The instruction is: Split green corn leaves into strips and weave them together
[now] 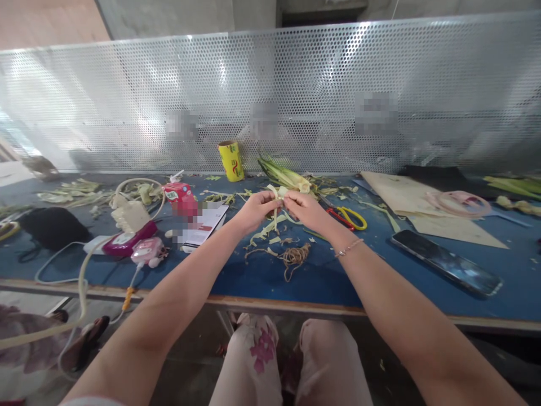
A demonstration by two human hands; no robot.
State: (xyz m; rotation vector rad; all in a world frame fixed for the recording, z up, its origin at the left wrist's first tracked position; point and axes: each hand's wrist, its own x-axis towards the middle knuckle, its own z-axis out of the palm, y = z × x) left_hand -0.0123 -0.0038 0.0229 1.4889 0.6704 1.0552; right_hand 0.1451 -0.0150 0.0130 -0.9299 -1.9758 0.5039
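My left hand [258, 207] and my right hand [305, 210] meet above the blue table, fingers pinched on a pale strip of plant leaf [276, 194]. One end of the strip pokes up and another hangs down between the hands. Just behind them lies a bundle of green-and-white stalks [284, 173]. Below the hands are scattered leaf scraps [270, 230] and a tangle of brown twine [295, 256]. Close to my right hand rest scissors [349, 219] with red and yellow handles.
A perforated metal screen [236, 79] runs along the back. On the left are a yellow tube [231, 161], a pink carton [181, 197], a power strip [129, 239] with cables and a black cap-like item [54, 228]. At right lie cardboard [422, 206] and a phone [446, 263].
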